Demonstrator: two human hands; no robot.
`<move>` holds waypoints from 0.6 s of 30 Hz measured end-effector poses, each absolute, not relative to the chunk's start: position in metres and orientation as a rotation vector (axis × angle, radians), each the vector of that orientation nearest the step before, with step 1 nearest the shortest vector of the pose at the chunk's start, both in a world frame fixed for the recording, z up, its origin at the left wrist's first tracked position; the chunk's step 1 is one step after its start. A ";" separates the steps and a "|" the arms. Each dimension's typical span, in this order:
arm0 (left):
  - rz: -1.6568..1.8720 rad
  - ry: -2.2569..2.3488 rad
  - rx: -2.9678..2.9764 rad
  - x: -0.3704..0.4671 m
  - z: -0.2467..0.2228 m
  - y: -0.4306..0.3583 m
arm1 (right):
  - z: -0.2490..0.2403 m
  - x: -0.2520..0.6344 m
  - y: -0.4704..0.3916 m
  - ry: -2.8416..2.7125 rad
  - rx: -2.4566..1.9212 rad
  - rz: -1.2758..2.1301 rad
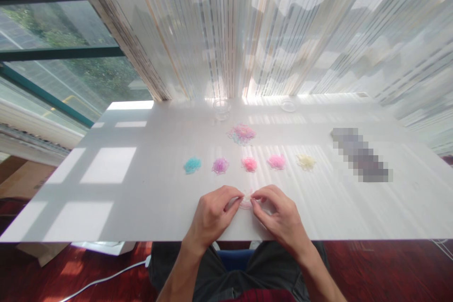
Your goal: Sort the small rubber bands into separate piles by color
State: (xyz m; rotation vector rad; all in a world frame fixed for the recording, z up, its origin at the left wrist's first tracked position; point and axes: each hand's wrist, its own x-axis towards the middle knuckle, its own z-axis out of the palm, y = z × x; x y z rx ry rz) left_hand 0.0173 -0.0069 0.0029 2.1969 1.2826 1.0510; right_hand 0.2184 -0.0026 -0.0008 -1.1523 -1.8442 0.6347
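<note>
Near the table's front edge, a small loop of pale pink and whitish pieces (245, 206) lies between my hands. My left hand (216, 212) pinches with thumb and forefinger at its left side; my right hand (278, 210) does the same at its right side. What the fingertips grip is too small to make out. Beyond the hands runs a row of little piles: teal (192, 165), purple (220, 165), coral red (249, 164), pink (276, 162) and pale yellow (306, 162). A larger mixed pile (242, 134) of pink, purple and light blue sits behind them.
Clear round containers (222, 109) and a clear round dish (288, 105) stand at the back of the white table (148, 207). A blurred-out object (361, 155) lies at the right. Striped curtains (226, 28) hang behind the table.
</note>
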 end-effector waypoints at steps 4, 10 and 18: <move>1.056 1.275 2.197 0.017 0.003 -0.007 | 0.002 0.220 -0.002 -1.834 -1.147 0.677; 1.070 1.274 2.187 0.017 0.003 -0.007 | 0.002 0.222 -0.003 -1.819 -1.170 0.715; 1.163 1.442 2.169 0.020 0.002 -0.007 | -0.003 0.219 -0.002 -1.812 -1.217 0.648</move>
